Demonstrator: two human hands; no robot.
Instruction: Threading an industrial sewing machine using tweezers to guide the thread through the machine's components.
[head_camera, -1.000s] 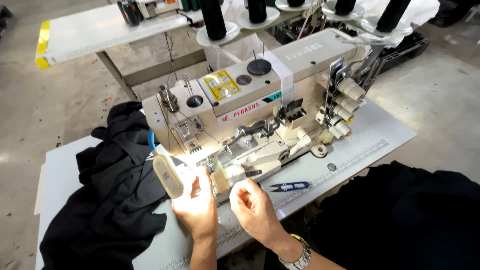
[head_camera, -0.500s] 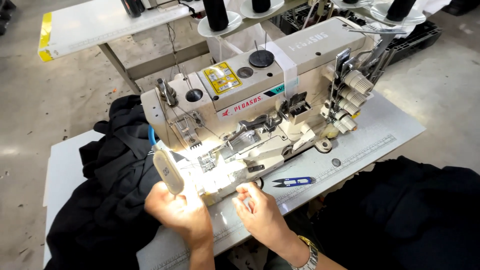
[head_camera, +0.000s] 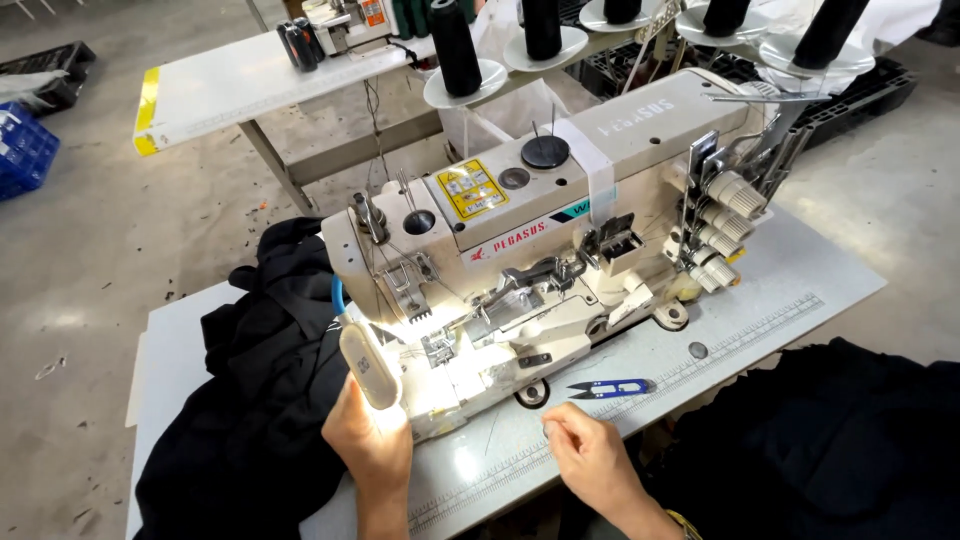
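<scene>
floor (head_camera: 120, 230): grey concrete, littered | rear table (head_camera: 250, 90): white, yellow edge | blue crate (head_camera: 22, 150): far left

The sewing machine (head_camera: 560, 250) is cream with a yellow warning sticker (head_camera: 471, 189) on top and black thread cones (head_camera: 455, 45) behind it. Left of the machine lies black cloth (head_camera: 260, 400); in front of it, blue-handled snips (head_camera: 610, 388) rest on the pale grey bench (head_camera: 780, 300).

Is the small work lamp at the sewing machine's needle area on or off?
On. The work lamp throws a bright white glow over the sewing machine bed beside it and onto the left hand just below.
</scene>
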